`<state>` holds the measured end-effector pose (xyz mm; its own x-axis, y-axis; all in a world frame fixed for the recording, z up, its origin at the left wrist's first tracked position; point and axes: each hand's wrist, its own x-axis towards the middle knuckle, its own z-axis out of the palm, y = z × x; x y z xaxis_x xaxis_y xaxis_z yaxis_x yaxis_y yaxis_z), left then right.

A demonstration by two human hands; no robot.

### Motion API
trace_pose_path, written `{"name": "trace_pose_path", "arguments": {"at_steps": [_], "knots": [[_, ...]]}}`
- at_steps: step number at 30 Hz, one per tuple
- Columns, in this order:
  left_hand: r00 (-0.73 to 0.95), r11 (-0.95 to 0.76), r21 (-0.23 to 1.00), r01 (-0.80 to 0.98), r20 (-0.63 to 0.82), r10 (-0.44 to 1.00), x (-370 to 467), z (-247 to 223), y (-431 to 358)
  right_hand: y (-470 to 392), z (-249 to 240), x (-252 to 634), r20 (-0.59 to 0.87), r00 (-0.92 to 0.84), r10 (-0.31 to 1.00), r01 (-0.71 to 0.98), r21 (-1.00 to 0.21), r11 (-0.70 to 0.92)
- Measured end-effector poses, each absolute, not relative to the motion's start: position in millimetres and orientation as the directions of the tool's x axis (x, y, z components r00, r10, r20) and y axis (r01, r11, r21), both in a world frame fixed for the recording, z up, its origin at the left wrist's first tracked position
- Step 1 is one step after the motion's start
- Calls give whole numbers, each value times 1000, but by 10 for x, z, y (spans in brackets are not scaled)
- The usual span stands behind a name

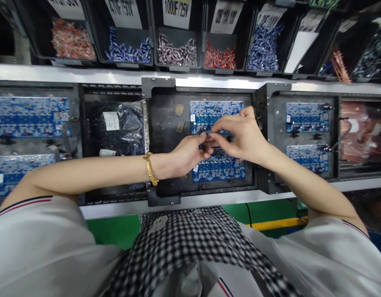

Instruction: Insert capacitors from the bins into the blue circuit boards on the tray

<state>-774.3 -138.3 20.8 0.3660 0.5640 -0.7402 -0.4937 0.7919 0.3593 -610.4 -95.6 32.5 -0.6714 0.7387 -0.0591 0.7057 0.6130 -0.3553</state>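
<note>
My left hand (190, 153) is closed, with small dark electronic components (202, 147) partly showing between its curled fingers. Thumb and index finger of my right hand (240, 134) pinch at the left fingertips, where a tiny dark component (208, 135) shows; its exact kind is too small to tell. Both hands hover over two blue circuit boards lying one behind the other in a black tray (165, 165). The far board (205, 109) is partly covered by my right hand. My fingers hide the upper edge of the near board (219, 169).
Black bins with small components, such as blue capacitors (128, 47) and red parts (219, 55), line the back behind a metal rail (116, 76). Left of my tray lies a plastic bag (122, 123). More blue boards (307, 117) sit in the right tray, and others (29, 117) at left.
</note>
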Motion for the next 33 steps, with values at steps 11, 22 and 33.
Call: {"name": "trace_pose_path", "arguments": {"at_steps": [11,22,33], "knots": [[523,842,459,-282,-662,536,-7773,156,-1385,-667,22,-5869,-100,-678,728,733,-168,659],[482,849,341,-403,-710,514,-7734,192,-1334,-715,5,-5896,-103,-697,710,717,-81,692],[444,829,298,-474,-732,517,-7569,269,-1233,-1032,430,-5874,4,-696,718,697,-236,677]]}}
